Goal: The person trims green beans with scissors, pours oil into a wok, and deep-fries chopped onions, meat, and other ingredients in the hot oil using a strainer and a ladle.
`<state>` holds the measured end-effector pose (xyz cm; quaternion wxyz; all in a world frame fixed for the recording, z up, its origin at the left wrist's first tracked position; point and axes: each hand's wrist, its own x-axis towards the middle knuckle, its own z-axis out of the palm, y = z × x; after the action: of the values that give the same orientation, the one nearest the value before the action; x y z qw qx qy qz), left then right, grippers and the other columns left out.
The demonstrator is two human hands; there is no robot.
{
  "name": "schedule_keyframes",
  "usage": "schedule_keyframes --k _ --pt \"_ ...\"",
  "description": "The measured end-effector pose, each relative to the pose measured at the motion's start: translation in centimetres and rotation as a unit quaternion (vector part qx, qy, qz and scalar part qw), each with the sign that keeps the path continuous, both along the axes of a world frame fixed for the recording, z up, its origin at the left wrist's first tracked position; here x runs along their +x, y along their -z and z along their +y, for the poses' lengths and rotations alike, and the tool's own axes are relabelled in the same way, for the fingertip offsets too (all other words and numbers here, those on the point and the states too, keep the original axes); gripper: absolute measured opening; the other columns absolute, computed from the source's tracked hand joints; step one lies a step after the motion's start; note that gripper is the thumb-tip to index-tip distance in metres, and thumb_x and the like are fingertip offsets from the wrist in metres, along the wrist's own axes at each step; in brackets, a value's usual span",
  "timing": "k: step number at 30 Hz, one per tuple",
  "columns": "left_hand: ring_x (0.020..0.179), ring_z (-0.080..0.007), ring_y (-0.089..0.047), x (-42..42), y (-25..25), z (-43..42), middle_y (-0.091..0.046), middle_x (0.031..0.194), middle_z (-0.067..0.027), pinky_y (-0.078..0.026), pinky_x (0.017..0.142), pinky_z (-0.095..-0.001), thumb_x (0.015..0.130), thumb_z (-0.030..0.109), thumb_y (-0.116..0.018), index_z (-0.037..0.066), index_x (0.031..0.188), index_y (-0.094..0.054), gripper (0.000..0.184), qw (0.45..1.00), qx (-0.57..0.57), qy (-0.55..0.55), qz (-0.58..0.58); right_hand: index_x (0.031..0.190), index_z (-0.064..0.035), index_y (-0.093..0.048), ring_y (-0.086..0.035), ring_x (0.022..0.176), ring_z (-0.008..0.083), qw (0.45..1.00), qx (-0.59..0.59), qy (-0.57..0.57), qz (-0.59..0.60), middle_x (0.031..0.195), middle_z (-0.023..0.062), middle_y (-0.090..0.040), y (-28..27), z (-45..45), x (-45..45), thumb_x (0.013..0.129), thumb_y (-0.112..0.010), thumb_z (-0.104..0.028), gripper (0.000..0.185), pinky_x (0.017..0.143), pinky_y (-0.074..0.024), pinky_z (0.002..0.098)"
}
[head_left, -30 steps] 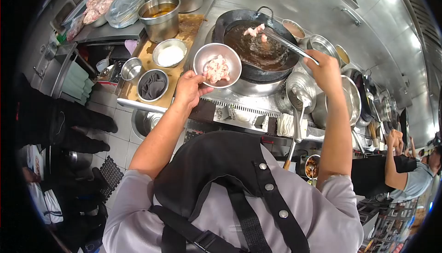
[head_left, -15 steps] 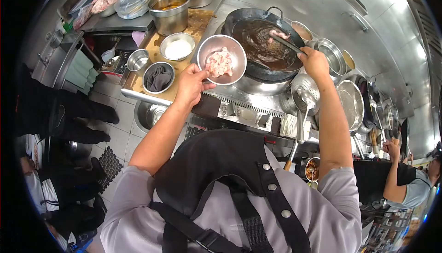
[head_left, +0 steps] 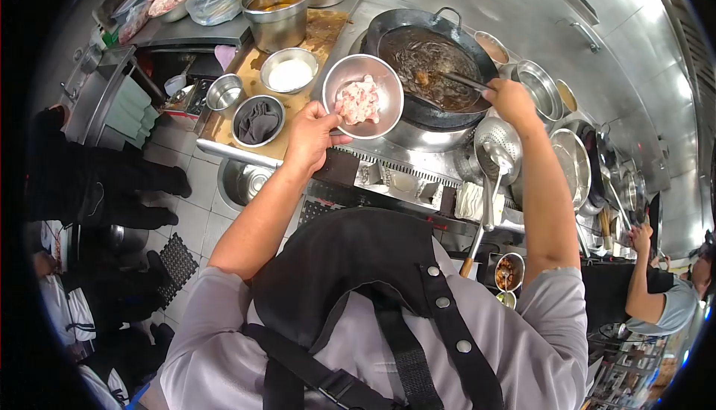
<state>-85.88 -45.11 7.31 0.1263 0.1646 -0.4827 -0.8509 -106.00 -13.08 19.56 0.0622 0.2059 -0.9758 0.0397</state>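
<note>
My left hand [head_left: 315, 135] grips the rim of a metal bowl [head_left: 389, 95], tilted toward me beside the wok. Pale pink pieces of raw meat [head_left: 359, 101] lie in the bowl. Over the right side of the black wok [head_left: 389, 25], my right hand [head_left: 513, 101] is closed on metal tongs [head_left: 465, 80]. Their tips reach down to the dark, bubbling oil [head_left: 418, 50], next to a small browned piece [head_left: 424, 78]. Whether the tips hold anything is too small to tell.
Left of the wok, a board [head_left: 326, 29] bears a pot of orange liquid [head_left: 280, 25], a bowl of white powder [head_left: 289, 74] and a bowl of dark cloth [head_left: 258, 121]. Ladles [head_left: 488, 205] lie at right. Other people stand at both sides.
The tongs have come down from above the wok toward the oil, and the pink meat at their tips no longer shows. The view has shifted slightly; my left hand still holds the bowl.
</note>
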Motion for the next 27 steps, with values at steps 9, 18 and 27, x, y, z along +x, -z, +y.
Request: schedule_keyframes --k 9,18,27 --pt "0.074 -0.0169 -0.065 -1.0 -0.2 0.2 -0.062 0.090 -0.0081 -0.064 0.060 -0.0343 0.088 -0.002 -0.061 0.007 0.077 -0.049 0.018 0.998 -0.037 0.032 0.026 0.114 -0.0028 -0.071 -0.070 0.089 0.0358 0.980 -0.043 -0.192 0.027 0.105 0.0202 -0.071 -7.0 -2.1 12.0 0.087 -0.072 -0.022 0.033 0.081 -0.0542 0.0390" --pt "0.083 -0.0193 -0.067 -3.9 0.5 1.1 -0.066 0.098 -0.0090 -0.063 0.066 -0.0366 0.088 0.000 -0.061 0.007 0.088 -0.055 0.009 0.998 0.026 0.059 -0.021 0.107 -0.0059 -0.073 -0.070 0.078 0.0309 0.976 -0.193 -0.097 -0.015 0.089 0.0185 -0.072 -5.2 1.3 9.4 0.087 -0.072 -0.021 0.025 0.074 -0.0532 0.0379" --pt "0.082 -0.0198 -0.068 -1.4 1.3 0.7 -0.065 0.097 -0.0111 -0.064 0.064 -0.0369 0.090 0.002 -0.063 0.008 0.083 -0.050 0.017 0.997 0.064 0.022 -0.034 0.113 -0.0089 -0.070 -0.067 0.099 0.0399 0.989 -0.121 0.077 0.040 0.101 0.0212 -0.071 7.6 -1.1 -4.0 0.089 -0.067 -0.034 0.035 0.089 -0.0528 0.0472"
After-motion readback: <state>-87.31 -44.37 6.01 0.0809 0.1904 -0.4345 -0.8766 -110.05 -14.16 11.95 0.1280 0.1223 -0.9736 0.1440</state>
